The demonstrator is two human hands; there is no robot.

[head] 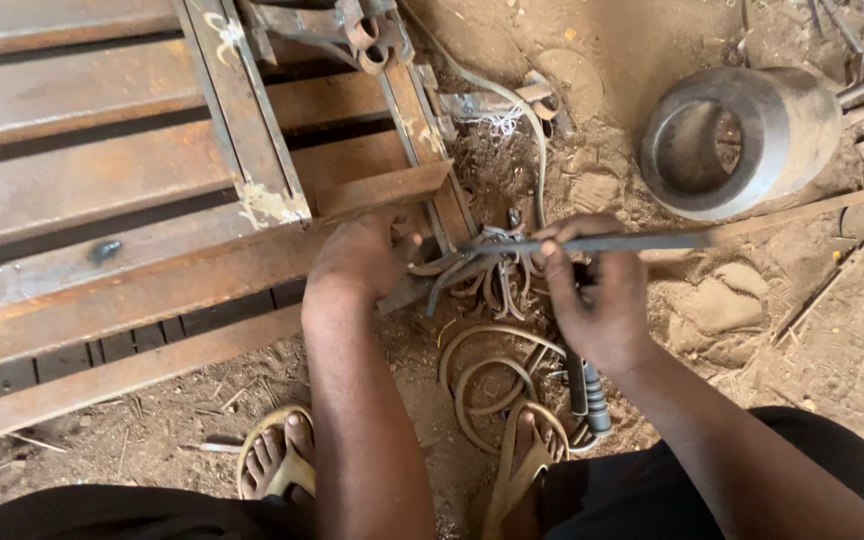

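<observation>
Hands (pixel 367 255) clenched around metal strip (pixel 592 243)

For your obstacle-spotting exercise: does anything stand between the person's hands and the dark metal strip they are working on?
Nothing visible does. The right hand already grips the dark metal strip, and the left hand rests at its curled end, among the bent metal pieces beside the rusty steel frame.

Soft, even daylight falls on everything, warm off the sandy ground (pixel 652 40). Shadows are faint: a little darkness under the steel frame (pixel 102 180) and inside the metal ring (pixel 697 150). No glare anywhere. The picture is fairly sharp at the centre, slightly soft and stretched toward the corners.
</observation>
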